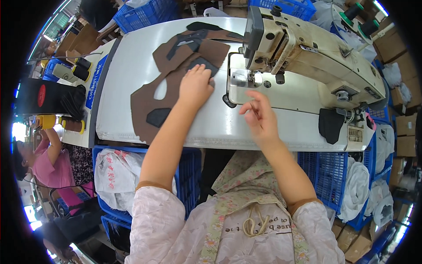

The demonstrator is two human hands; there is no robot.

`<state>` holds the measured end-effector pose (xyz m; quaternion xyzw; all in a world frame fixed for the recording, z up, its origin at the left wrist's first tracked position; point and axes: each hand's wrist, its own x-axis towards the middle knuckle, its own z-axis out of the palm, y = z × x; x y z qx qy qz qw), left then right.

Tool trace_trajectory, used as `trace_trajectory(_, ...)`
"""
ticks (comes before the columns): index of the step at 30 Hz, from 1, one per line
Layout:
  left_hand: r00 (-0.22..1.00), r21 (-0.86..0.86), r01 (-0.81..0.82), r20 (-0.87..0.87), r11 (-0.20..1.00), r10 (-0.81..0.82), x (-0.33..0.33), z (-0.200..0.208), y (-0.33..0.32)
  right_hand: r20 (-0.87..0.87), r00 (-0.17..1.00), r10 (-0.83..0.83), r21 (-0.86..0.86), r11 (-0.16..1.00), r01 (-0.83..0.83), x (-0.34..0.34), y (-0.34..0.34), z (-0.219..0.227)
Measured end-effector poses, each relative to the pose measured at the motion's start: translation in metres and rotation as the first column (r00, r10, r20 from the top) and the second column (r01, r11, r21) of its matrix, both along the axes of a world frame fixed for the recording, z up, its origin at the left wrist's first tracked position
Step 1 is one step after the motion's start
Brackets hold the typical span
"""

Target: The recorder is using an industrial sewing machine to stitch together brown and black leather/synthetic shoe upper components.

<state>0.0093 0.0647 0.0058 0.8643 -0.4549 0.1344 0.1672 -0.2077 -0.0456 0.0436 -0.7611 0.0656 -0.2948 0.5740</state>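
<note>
Flat brown cut pieces [143, 103], which look like leather or stiff fabric, lie partly overlapping on the white table left of the sewing machine [303, 48]. Dark patches [158, 117] sit on them. My left hand [196, 86] rests on the brown pieces by a dark patch, its fingers bent close together and pressing on the material. In front of the presser foot [254, 79], my right hand [260, 118] is raised over the table, fingers apart and loosely curled, with nothing visible in it. A thin thread runs from the pieces toward the needle area.
A black piece [330, 126] hangs over the table's front edge at right. Blue crates [323, 176] with white bags stand below the table, and another blue crate [145, 16] stands behind it. Thread spools [72, 125] stand at left, where a person in pink [57, 165] sits.
</note>
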Motion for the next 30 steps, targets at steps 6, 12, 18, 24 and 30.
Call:
trace_trajectory(6, 0.999, -0.032, 0.021, 0.025, 0.999, -0.020, 0.003, -0.003, 0.030, -0.258, 0.930, 0.261, 0.740, 0.673, 0.017, 0.046, 0.014, -0.006)
trace_trajectory(12, 0.999, -0.179, 0.030, 0.025, 0.983, -0.025, 0.001, -0.007, 0.033, -0.113, 0.926, 0.360, 0.991, 0.112, 0.077, 0.103, 0.010, -0.031)
trace_trajectory(18, 0.998, -0.204, 0.054, 0.030, 0.978, -0.049, -0.002, -0.002, 0.035, -0.131, 0.943, 0.305, 0.991, 0.050, 0.121, 0.124, 0.014, -0.032)
trace_trajectory(24, 0.995, -0.206, 0.099, 0.033, 0.974, -0.094, -0.004, 0.000, 0.031, -0.179, 0.957, 0.227, 0.979, 0.136, 0.151, 0.109, 0.016, -0.026)
trace_trajectory(30, 0.996, -0.120, 0.019, -0.088, 0.993, -0.030, -0.005, 0.002, 0.039, -0.221, 0.968, 0.115, 0.621, 0.782, 0.049, -0.021, 0.003, -0.021)
